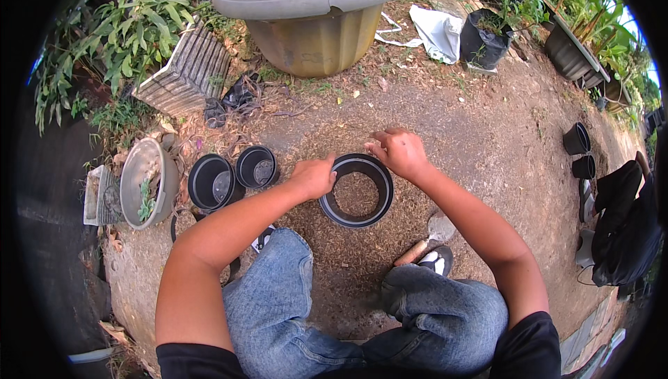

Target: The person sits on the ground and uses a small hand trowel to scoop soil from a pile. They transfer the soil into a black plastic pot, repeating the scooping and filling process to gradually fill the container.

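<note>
A round black plastic plant pot [386, 187] stands on the ground in front of me, with brown, fibrous, soil-like material [356, 194] inside. My left hand [314, 176] holds its left rim, the thumb over the edge. Just past the upper right of the rim is my right hand [401, 150], its fingers bent and apart, with nothing seen in it. A trowel [441, 226] with a wooden handle lies beside my right shoe, its blade dusty.
Two more black pots [210, 183] [256, 167] stand left of my left hand, beside a grey oval planter [168, 191]. Ahead are a large planter [318, 35] and a ridged block [190, 68]. At right are small black pots [576, 139] and a person's dark-clothed leg [621, 188].
</note>
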A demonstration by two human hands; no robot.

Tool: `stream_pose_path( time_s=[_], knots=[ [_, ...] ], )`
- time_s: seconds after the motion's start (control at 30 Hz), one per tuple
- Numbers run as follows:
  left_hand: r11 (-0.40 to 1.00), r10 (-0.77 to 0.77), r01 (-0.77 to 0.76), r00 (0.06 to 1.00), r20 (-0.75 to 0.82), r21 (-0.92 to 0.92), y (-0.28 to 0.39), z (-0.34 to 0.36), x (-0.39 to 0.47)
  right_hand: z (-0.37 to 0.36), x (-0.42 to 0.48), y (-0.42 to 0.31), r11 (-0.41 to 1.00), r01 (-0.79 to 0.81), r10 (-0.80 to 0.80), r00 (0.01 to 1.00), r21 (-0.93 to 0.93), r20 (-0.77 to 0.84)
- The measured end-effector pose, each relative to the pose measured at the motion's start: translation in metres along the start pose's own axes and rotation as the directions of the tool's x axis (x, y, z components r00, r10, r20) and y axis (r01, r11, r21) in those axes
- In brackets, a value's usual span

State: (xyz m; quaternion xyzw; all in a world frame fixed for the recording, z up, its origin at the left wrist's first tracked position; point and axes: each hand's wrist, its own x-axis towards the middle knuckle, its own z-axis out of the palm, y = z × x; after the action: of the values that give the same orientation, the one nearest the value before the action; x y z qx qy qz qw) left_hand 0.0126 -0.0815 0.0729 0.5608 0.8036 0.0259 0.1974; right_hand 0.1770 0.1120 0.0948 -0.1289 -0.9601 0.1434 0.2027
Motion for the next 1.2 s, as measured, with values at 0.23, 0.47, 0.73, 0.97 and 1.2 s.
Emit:
stream_pose_path(
  time_s=[0.23, 0.47, 0.73, 0.97, 1.2],
  knots=[
    [1.000, -0.011, 0.010, 1.000, 0.017, 0.006, 0.005, -0.004, 0.000, 0.022, -0.016, -0.020, 0.949, 0.304, -0.209, 0.807, -0.084, 0.553],
    [1.000, 0.017, -0.017, 0.999, 0.049, 0.009, 0.022, -0.004, 0.002, 0.049, -0.044, -0.052, 0.889, 0.351, 0.094, 0.488, -0.294, 0.868],
    [0.998, 0.050, -0.051, 0.998, -0.032, -0.030, 0.005, 0.007, 0.005, 0.055, -0.039, -0.038, 0.988, -0.027, 0.139, 0.608, -0.154, 0.782],
    [0.999, 0.045, -0.046, 0.999, -0.009, -0.019, 0.013, -0.002, 0.004, 0.073, -0.062, -0.039, 0.946, 0.323, -0.161, 0.564, -0.037, 0.810],
    [0.998, 0.055, -0.056, 0.997, -0.045, -0.013, 0.009, 0.010, 0.004, 0.083, -0.062, -0.034, 0.930, 0.354, -0.140, 0.589, -0.099, 0.796]
  ],
)
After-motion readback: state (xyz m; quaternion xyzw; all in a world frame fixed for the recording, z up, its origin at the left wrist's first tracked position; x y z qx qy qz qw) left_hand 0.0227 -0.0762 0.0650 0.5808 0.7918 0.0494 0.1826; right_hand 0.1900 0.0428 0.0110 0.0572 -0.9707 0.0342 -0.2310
